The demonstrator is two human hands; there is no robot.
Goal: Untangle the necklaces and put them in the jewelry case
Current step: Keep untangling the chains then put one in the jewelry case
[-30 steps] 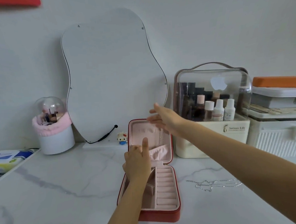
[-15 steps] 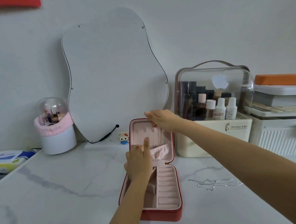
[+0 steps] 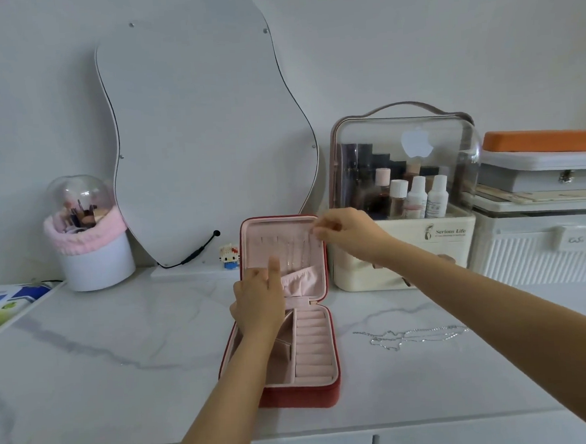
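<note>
The red jewelry case (image 3: 300, 398) lies open on the marble counter, its pink-lined lid (image 3: 251, 238) standing upright. A thin silver necklace (image 3: 300, 255) hangs down the inside of the lid towards the pink pocket. At the lid's upper right corner my right hand (image 3: 345, 232) pinches the top end of this chain. My left hand (image 3: 260, 299) is over the case's hinge, its straight index finger pressing on the lid lining and its other fingers curled. More tangled silver necklaces (image 3: 412, 336) lie on the counter right of the case, under my right forearm.
A wavy mirror (image 3: 203, 131) leans on the wall behind the case, with a small toy figure (image 3: 228, 256) at its foot. A clear cosmetics box (image 3: 403, 194) and white storage boxes (image 3: 542, 234) stand at the right. A brush holder (image 3: 90, 241) stands at the left.
My right hand came down from above the lid's top edge to its upper right corner, and its fingers closed into a pinch. My left hand stayed in place.
</note>
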